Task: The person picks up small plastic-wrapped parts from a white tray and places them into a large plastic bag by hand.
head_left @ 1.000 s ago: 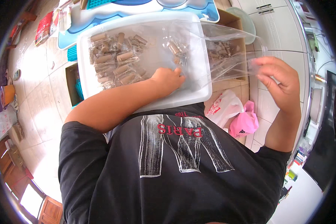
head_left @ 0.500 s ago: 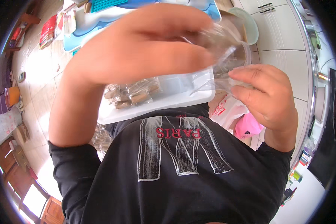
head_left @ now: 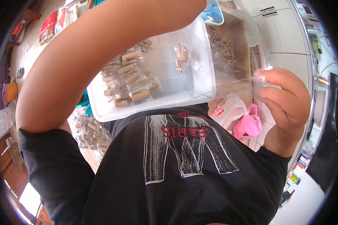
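Pinched between the fingers of my right hand [head_left: 283, 93] is a clear plastic bag [head_left: 233, 85], its film stretching left toward the white bin's edge. My left forearm crosses the upper left, and my left hand [head_left: 186, 13] is mostly cut off by the top edge, its fingers out of sight. Below that arm stands the white plastic bin [head_left: 156, 104]. Several small clear packets [head_left: 132, 77] of brown, stubby cylindrical pieces are heaped in its left side. Another packet [head_left: 181, 56] lies apart, farther right in the bin.
Right of the bin is a brown box [head_left: 241, 41] with loose brown pieces inside. Nearer lie a white plastic bag [head_left: 231, 108] and a pink bag [head_left: 248, 125]. A large clear bag [head_left: 90, 131] of brown pieces sits at left. White cabinets [head_left: 285, 35] stand at right.
My left hand has swung up and away from the clear bag, mostly leaving the picture. My right hand has shifted slightly right with the bag, and more of the bin shows.
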Motion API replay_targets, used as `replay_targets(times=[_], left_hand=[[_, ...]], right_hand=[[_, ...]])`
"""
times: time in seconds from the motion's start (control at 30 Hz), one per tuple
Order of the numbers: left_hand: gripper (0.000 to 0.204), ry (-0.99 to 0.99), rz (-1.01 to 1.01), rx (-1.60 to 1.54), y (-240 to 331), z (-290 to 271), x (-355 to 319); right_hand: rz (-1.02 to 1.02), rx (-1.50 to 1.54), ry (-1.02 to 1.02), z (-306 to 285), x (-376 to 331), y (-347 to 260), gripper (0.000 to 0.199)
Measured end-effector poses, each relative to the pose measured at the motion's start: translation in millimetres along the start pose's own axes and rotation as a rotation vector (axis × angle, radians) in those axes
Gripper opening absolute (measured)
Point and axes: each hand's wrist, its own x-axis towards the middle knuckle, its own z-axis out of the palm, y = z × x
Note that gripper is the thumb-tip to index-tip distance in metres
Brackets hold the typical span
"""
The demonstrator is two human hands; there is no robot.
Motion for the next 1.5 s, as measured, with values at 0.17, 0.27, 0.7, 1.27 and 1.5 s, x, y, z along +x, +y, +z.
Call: replay_targets(times=[0.17, 0.27, 0.7, 1.27, 1.5], left_hand=[[0.025, -0.169, -0.248, -0.407, -18.2, 54.8, -3.5], [0.031, -0.171, -0.277, -0.554, -22.9, 81.2, 2.8], [0.031, -0.076, -0.062, -0.778, 22.3, 18.9, -6.6], [0.005, 0.167, -0.179, -0.569, 47.5, 22.5, -43.3], [0.009, 0.222, -0.149, -0.577, 52.9, 13.0, -44.9]], right_hand=[[-0.008, -0.05, -0.022, 12.7, 3.0, 14.3, 0.016], [0.002, -0.213, -0.105, 11.2, 5.5, 9.0, 0.014], [-0.136, -0.083, -0.152, 21.6, 23.3, 17.8, 0.015], [0.075, 0.125, -0.173, 18.3, 36.0, 42.5, 0.031], [-0.026, -0.031, -0.522, 16.5, 51.2, 39.3, 0.037]])
